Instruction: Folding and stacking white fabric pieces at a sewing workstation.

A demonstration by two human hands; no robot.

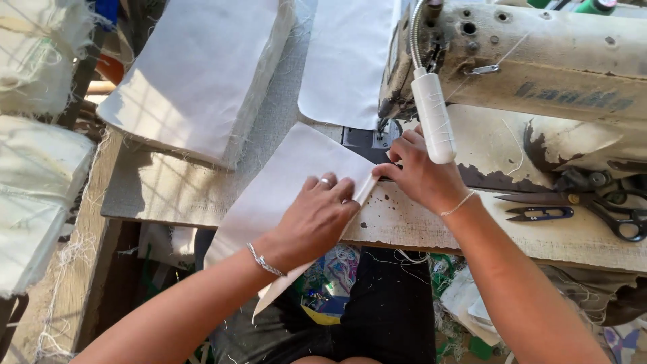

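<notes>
A white fabric piece (283, 182) lies on the worn table in front of an old cream sewing machine (539, 61), its lower end hanging over the front edge. My left hand (317, 216) presses flat on the fabric, fingers spread, a ring and a bracelet showing. My right hand (418, 172) pinches the fabric's folded right edge just below the needle area (385, 128). A white lamp tube (433, 114) hangs over my right hand.
A stack of white fabric pieces (195, 74) sits at the back left, another white piece (347, 54) behind the needle. Large scissors (600, 202) and small thread snips (539, 214) lie on the table (512, 236) at right. Frayed fabric bundles (37, 168) stand at far left.
</notes>
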